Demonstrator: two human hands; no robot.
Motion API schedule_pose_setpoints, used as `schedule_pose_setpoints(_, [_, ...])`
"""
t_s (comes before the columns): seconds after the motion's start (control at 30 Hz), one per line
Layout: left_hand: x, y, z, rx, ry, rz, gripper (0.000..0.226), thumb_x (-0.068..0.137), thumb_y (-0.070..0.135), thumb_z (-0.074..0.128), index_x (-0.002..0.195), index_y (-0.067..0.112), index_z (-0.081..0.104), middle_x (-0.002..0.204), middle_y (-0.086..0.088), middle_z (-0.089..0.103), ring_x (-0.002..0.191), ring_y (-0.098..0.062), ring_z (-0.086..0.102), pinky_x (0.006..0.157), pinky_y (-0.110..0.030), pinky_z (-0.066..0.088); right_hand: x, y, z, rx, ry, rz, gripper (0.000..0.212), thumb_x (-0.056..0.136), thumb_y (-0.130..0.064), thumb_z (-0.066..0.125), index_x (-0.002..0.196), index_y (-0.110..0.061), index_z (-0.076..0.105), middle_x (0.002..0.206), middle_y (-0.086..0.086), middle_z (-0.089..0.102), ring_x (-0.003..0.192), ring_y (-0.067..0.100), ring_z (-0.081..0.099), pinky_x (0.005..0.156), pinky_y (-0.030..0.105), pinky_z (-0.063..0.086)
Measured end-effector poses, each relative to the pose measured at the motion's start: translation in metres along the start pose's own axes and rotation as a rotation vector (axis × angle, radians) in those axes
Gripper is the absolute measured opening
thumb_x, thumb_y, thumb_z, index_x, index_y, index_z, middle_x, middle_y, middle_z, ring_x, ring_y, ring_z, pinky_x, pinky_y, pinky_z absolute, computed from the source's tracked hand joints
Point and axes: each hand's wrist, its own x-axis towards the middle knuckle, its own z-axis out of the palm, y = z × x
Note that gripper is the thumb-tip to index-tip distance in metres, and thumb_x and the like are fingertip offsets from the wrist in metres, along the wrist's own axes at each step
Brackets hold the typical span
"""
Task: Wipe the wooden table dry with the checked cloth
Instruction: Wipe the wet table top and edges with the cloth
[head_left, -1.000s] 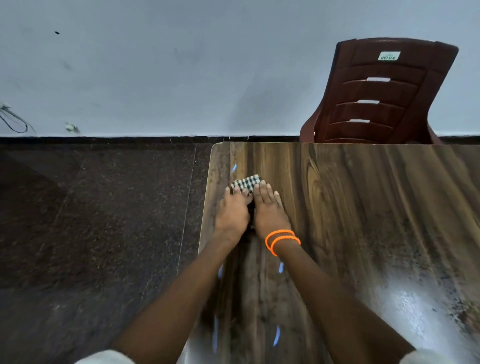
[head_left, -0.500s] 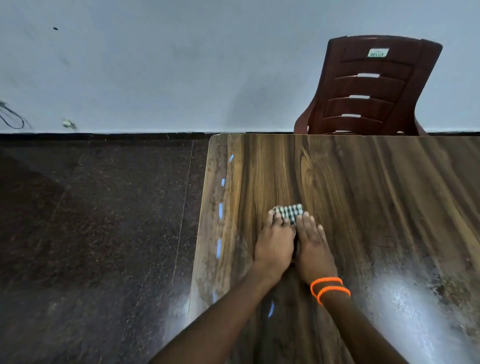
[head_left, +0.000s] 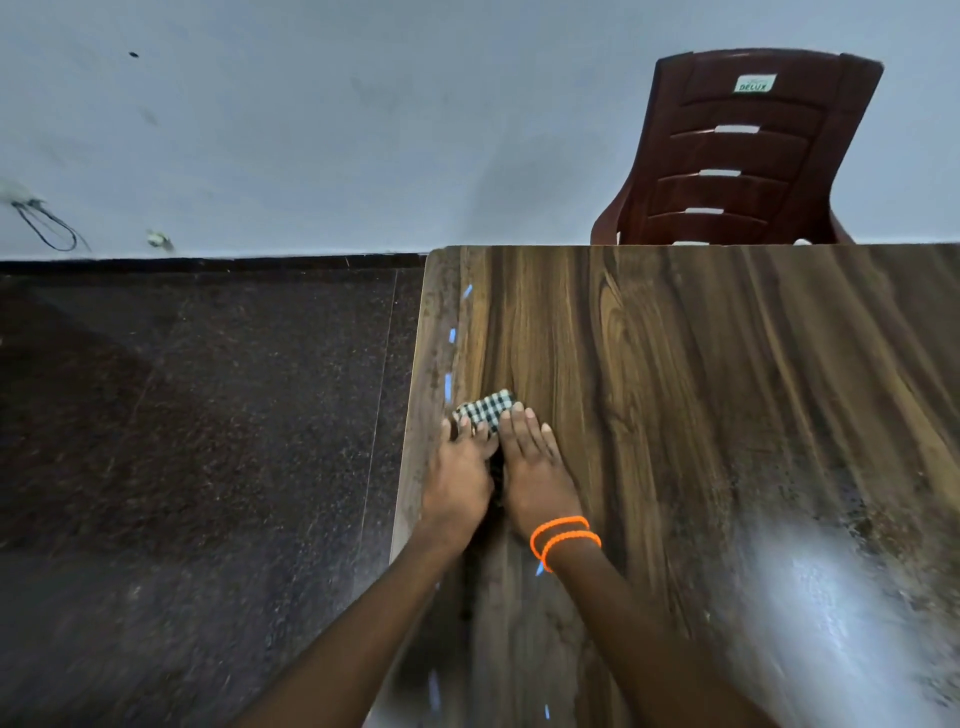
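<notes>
Cloth: small black-and-white checked cloth (head_left: 485, 409), near wooden table (head_left: 701, 395) left edge
Hands: left hand (head_left: 457, 480), right hand (head_left: 535, 478) flat, fingers straight, pressing cloth
Chair: maroon plastic chair (head_left: 748, 156), label apparently "DELUX"

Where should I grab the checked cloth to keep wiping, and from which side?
Probably the near half of the cloth, from above on your own side. It lies folded flat on the table, close to its left edge, so flat palms hold it best. The left hand and right hand already press there, side by side.
</notes>
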Motion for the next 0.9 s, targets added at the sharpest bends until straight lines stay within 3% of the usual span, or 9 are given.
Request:
schedule_pose_setpoints(0.13, [-0.048,0.007,0.021,0.093,-0.081,0.087,0.061,0.082,0.005,0.044,0.139,0.025,0.049,0.143,0.000,0.049,0.142,-0.027,0.028,0.119,-0.035,0.015,-0.061,0.004,0.005,-0.011,0.026,0.009,0.059,0.086,-0.017,0.036,0.143,-0.004,0.042,0.151,0.015,0.040,0.139,0.026,0.038,0.113,0.039,0.020])
schedule_pose_setpoints(0.2, [-0.066,0.023,0.033,0.093,-0.112,0.112,0.058,0.084,0.008,0.039,0.140,0.023,0.049,0.145,-0.003,0.048,0.143,-0.028,0.026,0.120,-0.037,0.010,-0.087,0.017,0.003,-0.022,0.033,0.026,0.060,0.086,-0.018,0.036,0.144,-0.004,0.040,0.152,0.015,0.038,0.140,0.025,0.037,0.114,0.038,0.020])
schedule_pose_setpoints(0.27, [-0.077,0.045,0.035,0.082,-0.108,0.135,0.055,0.086,0.011,0.038,0.137,0.025,0.052,0.145,-0.002,0.047,0.143,-0.028,0.027,0.116,-0.041,0.025,-0.107,0.033,-0.001,-0.029,0.038,0.056,0.061,0.085,-0.018,0.036,0.145,-0.005,0.038,0.153,0.014,0.037,0.140,0.025,0.037,0.115,0.037,0.017])
schedule_pose_setpoints(0.37, [-0.069,0.069,0.029,0.086,-0.057,0.204,0.058,0.080,0.020,0.025,0.118,0.029,0.068,0.125,0.000,0.064,0.129,-0.026,0.048,0.105,-0.036,0.042,-0.108,0.050,-0.007,-0.039,0.052,0.107,0.061,0.085,-0.019,0.034,0.144,-0.003,0.039,0.152,0.015,0.037,0.139,0.027,0.038,0.117,0.034,0.012])
schedule_pose_setpoints(0.47, [-0.052,0.068,0.024,0.133,-0.069,0.179,0.060,0.089,0.021,0.016,0.137,0.029,0.051,0.146,-0.008,0.045,0.141,-0.034,0.028,0.109,-0.038,0.034,-0.086,0.049,-0.007,-0.051,0.064,0.163,0.062,0.085,-0.018,0.031,0.143,0.000,0.039,0.151,0.019,0.038,0.139,0.030,0.038,0.116,0.036,0.015])
schedule_pose_setpoints(0.57, [-0.035,0.060,0.015,0.176,-0.102,0.081,0.048,0.099,0.012,0.031,0.144,0.024,0.042,0.154,-0.011,0.030,0.143,-0.034,0.020,0.110,-0.036,0.031,-0.064,0.037,-0.001,-0.057,0.039,0.195,0.064,0.085,-0.017,0.025,0.146,0.002,0.034,0.154,0.019,0.032,0.143,0.030,0.031,0.119,0.039,0.017])
schedule_pose_setpoints(0.67, [-0.039,0.040,0.012,0.112,-0.099,0.028,0.047,0.097,0.011,0.037,0.140,0.027,0.047,0.152,-0.011,0.034,0.140,-0.034,0.024,0.112,-0.035,0.031,-0.060,0.018,0.003,-0.039,0.006,0.149,0.067,0.084,-0.017,0.020,0.147,0.002,0.031,0.155,0.019,0.028,0.145,0.031,0.026,0.118,0.040,0.014])
schedule_pose_setpoints(0.77, [-0.069,0.022,0.013,0.064,-0.062,0.010,0.048,0.092,0.010,0.045,0.134,0.032,0.055,0.139,-0.012,0.049,0.130,-0.033,0.035,0.103,-0.039,0.042,-0.079,-0.003,0.003,-0.011,0.027,0.085,0.063,0.082,-0.015,0.028,0.141,0.002,0.043,0.149,0.020,0.039,0.138,0.033,0.039,0.116,0.041,0.021])
schedule_pose_setpoints(0.9, [-0.133,0.021,0.011,0.052,-0.038,0.054,0.056,0.085,0.003,0.050,0.134,0.032,0.055,0.140,-0.003,0.052,0.135,-0.029,0.035,0.100,-0.036,0.045,-0.137,-0.018,0.007,0.016,0.040,0.025,0.059,0.084,-0.014,0.034,0.140,-0.001,0.045,0.149,0.017,0.042,0.138,0.029,0.040,0.113,0.040,0.022])
